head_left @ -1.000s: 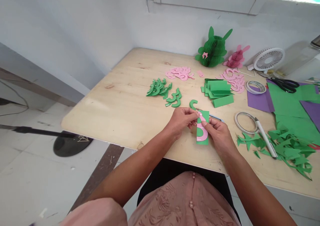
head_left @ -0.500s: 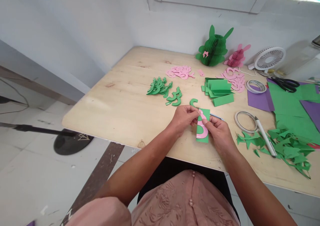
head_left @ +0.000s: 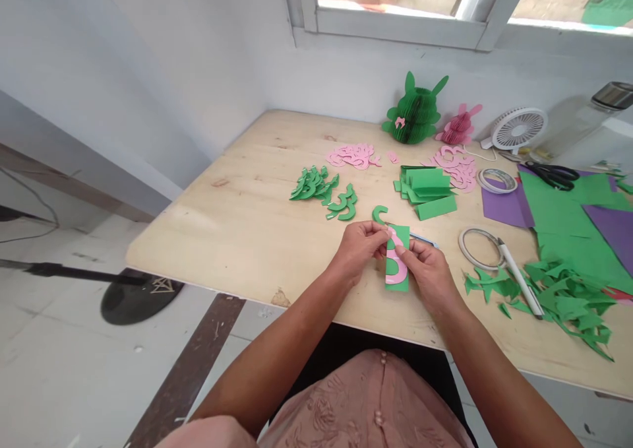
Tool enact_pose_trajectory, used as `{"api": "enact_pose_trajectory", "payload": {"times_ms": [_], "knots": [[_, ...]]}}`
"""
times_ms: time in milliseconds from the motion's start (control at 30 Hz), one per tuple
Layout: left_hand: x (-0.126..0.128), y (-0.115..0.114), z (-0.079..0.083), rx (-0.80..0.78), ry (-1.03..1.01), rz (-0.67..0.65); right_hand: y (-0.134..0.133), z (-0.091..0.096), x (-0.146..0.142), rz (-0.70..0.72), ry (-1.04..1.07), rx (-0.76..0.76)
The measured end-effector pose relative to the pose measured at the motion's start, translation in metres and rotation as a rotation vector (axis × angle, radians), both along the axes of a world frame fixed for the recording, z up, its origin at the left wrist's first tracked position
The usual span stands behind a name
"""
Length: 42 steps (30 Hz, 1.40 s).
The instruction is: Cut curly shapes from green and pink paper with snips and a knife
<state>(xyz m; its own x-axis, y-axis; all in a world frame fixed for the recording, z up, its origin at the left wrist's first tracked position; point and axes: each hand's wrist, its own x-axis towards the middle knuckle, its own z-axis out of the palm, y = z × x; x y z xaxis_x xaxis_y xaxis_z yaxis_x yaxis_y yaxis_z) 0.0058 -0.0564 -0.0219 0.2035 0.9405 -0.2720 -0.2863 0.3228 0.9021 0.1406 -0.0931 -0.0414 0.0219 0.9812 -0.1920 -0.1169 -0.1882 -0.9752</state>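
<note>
My left hand [head_left: 359,249] and my right hand [head_left: 426,274] pinch a green paper strip [head_left: 397,281] between them, just above the table's near edge. A pink curved cutout [head_left: 397,263] lies on the strip under my fingertips. Both hands are closed on the strip's upper part. A single green curved cutout [head_left: 380,213] lies on the table just beyond my hands.
The wooden table [head_left: 247,224] carries piles of green cutouts [head_left: 316,184], pink cutouts [head_left: 353,156], folded green strips [head_left: 428,187], tape rolls [head_left: 477,247], a pen [head_left: 519,280], green scraps [head_left: 558,296], green and purple sheets [head_left: 568,210], scissors [head_left: 554,173], a small fan [head_left: 517,129] and paper rabbits [head_left: 415,108].
The view has tilted up and shows more of the window. My hands still hold the green strip with the pink cutout in much the same place.
</note>
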Motion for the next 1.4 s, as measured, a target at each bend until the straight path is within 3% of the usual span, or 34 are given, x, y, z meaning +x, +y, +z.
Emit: {"api": "enact_pose_trajectory", "payload": {"times_ms": [767, 1400], "knots": [[0.010, -0.010, -0.009, -0.010, -0.043, 0.146, -0.001, -0.002, 0.000, 0.003, 0.001, -0.014], [0.011, -0.013, -0.008, -0.076, -0.072, 0.144, -0.002, 0.001, -0.001, 0.016, -0.041, -0.005]]}}
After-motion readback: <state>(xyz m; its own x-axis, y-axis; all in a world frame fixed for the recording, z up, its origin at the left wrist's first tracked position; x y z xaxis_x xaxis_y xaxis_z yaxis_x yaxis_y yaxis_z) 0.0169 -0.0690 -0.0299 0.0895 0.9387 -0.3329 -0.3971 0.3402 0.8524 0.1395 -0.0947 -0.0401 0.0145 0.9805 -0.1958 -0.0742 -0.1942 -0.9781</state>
